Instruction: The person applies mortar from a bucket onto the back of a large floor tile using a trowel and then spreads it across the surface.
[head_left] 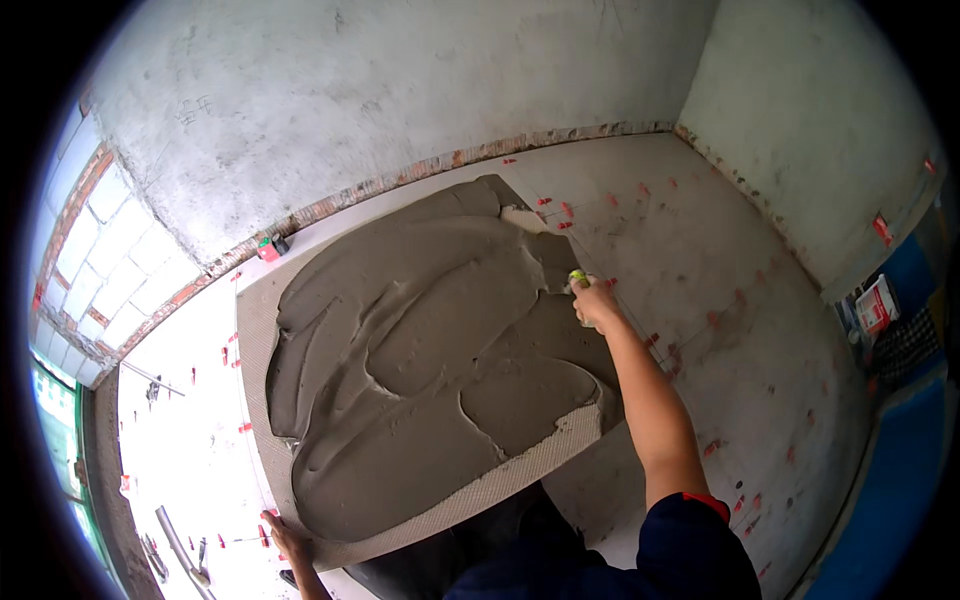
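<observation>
From the head camera, a large tile (pixel 262 330) is lying back-up on the floor (pixel 720 300), most of it covered in wet grey mortar (pixel 430 370). The right hand (pixel 596 303) is reaching over the tile's far right edge, fingers closing round a small yellow-green handle (pixel 578 277), probably a trowel, though its blade is hidden. The left hand (pixel 287 541) is resting on the tile's near left corner, fingers seemingly curled over the edge. Red spacers (pixel 566 209) are dotting the laid tiles beyond.
</observation>
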